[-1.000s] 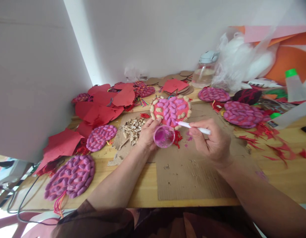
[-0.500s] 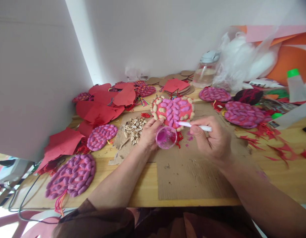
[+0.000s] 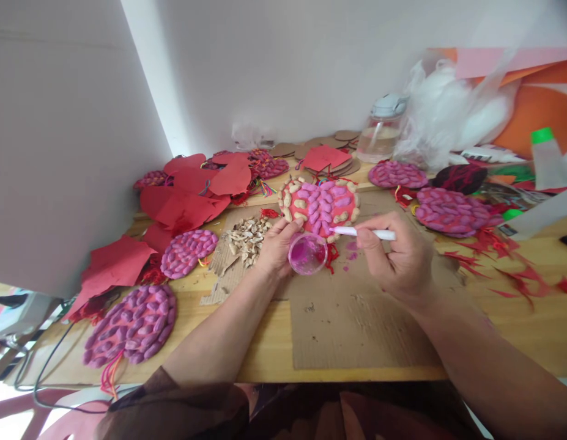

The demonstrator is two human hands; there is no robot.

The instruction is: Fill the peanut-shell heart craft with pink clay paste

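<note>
My left hand (image 3: 279,245) is closed around a small clear cup (image 3: 307,254) with purple paint inside, and it also seems to grip the lower edge of a red heart-shaped board (image 3: 306,194) behind the cup. Peanut shells cover the board: those in the middle are painted purple, while those around the rim are bare tan. My right hand (image 3: 393,253) pinches a white paintbrush (image 3: 366,233). Its purple tip touches the shells low on the board, just right of the cup. Red tassel threads (image 3: 331,256) hang below the board.
Flat cardboard (image 3: 356,324) with purple spots lies under my hands. Loose peanut shells (image 3: 247,239) are heaped at left. Finished purple boards (image 3: 133,325) and red paper pieces (image 3: 186,205) sit around. A lidded jar (image 3: 378,137) and plastic bag (image 3: 430,116) stand at the back.
My right hand and the brush have shifted very slightly to the right and down. The left hand, cup and board stay nearly where they were.
</note>
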